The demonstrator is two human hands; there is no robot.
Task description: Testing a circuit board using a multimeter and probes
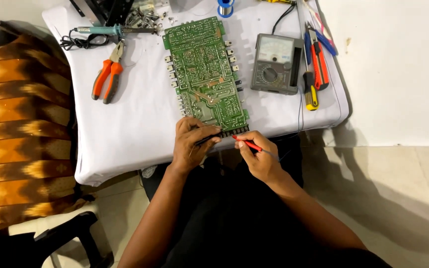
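The left hand [190,144] pinches a black probe [205,139] and the right hand [256,154] a red probe [247,144], both tips meeting the green circuit board's [204,69] near edge, the meter [275,63] alongside for reading.

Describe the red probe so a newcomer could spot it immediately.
Start at the white-covered table and follow the long green circuit board to its near end. There the right hand pinches a thin red probe; the left hand holds a black one.
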